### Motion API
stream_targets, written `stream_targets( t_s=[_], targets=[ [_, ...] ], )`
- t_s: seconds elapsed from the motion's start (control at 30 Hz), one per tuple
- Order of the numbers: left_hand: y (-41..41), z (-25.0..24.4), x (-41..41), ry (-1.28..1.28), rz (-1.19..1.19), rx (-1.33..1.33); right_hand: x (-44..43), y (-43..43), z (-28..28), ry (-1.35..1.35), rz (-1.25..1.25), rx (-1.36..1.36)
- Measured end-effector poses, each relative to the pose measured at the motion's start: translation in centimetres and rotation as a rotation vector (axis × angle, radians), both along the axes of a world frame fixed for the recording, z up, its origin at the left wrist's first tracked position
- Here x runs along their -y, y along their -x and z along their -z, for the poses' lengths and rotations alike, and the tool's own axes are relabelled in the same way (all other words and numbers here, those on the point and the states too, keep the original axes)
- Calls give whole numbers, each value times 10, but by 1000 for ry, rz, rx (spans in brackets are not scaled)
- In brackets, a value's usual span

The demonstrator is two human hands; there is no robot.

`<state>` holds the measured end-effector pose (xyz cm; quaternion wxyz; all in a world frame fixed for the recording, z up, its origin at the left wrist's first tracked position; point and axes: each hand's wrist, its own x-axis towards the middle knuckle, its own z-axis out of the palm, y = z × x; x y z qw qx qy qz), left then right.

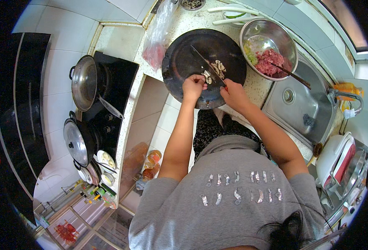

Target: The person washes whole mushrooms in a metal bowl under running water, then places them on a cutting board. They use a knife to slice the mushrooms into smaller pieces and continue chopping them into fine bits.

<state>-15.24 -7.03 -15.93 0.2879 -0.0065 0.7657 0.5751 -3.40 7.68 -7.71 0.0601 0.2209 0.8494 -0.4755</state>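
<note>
A round dark cutting board (179, 59) lies on the counter in front of me. My right hand (236, 96) grips the handle of a kitchen knife (201, 55), its blade slanting across the board toward the far left. Left of the blade, my left hand (194, 88) has its fingertips curled on pale mushroom pieces (207, 77). Sliced mushroom (219, 68) sits in a small heap on the blade's right side. Beyond the board's right edge stands a steel bowl (265, 27) of raw minced meat (269, 61) and chopped green bits, with chopsticks (291, 75) leaning in it.
A clear plastic bag (159, 34) with something pinkish lies left of the board. White stalks (234, 20) rest across a small bowl behind it. The steel sink (299, 109) is to the right. On the left, a wok (84, 82) and a lidded pan (75, 142) occupy the stove.
</note>
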Motion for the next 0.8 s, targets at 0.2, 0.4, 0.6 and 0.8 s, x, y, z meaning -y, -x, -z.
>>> stream_targets(
  t_s=[0.2, 0.4, 0.6, 0.8],
  targets=[
    [48, -21, 55, -141, -97, -66, -9, -26, 1, -32, -105, -86],
    [44, -116, 44, 57, 305, -449, -7, -34, -3, -262, -274, -125],
    [20, -85, -4, 182, 857, -524, -3, -29, -9, -370, -335, -189],
    [50, -57, -19, 84, 698, -475, -11, -32, -13, -341, -337, -102]
  ],
)
